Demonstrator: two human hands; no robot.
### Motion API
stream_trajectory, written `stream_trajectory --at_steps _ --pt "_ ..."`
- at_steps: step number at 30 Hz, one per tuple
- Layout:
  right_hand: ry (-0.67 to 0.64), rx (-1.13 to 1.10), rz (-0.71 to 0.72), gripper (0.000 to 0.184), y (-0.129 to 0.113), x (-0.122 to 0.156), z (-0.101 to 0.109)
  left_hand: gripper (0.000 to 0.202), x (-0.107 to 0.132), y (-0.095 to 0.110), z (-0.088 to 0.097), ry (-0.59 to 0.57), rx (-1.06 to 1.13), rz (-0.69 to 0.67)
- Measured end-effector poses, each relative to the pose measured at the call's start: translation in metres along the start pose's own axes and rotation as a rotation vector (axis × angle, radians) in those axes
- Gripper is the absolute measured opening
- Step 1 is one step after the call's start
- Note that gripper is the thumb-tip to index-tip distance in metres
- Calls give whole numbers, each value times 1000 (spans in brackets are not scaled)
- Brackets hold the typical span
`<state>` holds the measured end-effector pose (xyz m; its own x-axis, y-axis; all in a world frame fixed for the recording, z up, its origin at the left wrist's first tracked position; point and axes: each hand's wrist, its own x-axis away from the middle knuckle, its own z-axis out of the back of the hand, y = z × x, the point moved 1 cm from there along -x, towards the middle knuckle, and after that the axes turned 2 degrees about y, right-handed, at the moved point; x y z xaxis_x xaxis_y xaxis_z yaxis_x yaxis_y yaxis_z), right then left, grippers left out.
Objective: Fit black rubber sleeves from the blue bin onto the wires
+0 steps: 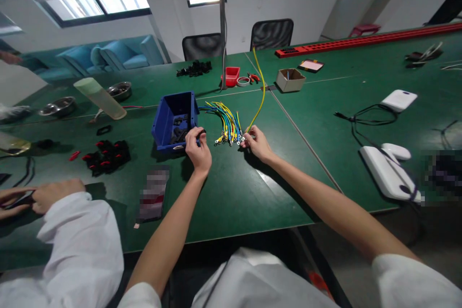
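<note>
My right hand (257, 144) pinches the lower end of a yellow wire (263, 87), close to its metal ring terminal. From there the wire rises in a tall curve above the green table. Beside it lies a bundle of blue, yellow and green wires (226, 122), their ring terminals pointing toward me. My left hand (199, 151) is closed at the near right corner of a blue bin (156, 130), with a small black part (202, 131) between its fingers; the part's exact kind is hidden. More black parts (179, 134) lie in the bin.
At left, a co-worker's hands (54, 195) hold a dark item. Black and red parts (106, 158) and a pixelated packet (154, 195) lie nearby. Farther back stand a red bin (232, 77), a metal pole (223, 24) and a cardboard box (289, 80). White devices (390, 173) with cables are at right.
</note>
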<state>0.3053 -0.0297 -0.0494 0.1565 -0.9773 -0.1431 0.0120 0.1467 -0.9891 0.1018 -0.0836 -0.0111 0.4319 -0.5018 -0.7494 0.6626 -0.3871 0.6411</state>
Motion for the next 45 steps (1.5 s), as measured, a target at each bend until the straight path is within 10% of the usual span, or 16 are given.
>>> stream_trajectory --at_steps 4,12,27,45 --pt "20 -42 -8 29 -3 0 -1 20 18 8 -7 -158 29 -116" --pt "42 -138 -58 34 -9 2 -1 23 22 -7 -16 -294 21 72" --pt "239 314 128 53 -3 2 9 21 25 -6 -16 -568 -8 117" --pt "252 341 290 41 -27 20 -1 20 21 -24 -14 -437 -104 182"
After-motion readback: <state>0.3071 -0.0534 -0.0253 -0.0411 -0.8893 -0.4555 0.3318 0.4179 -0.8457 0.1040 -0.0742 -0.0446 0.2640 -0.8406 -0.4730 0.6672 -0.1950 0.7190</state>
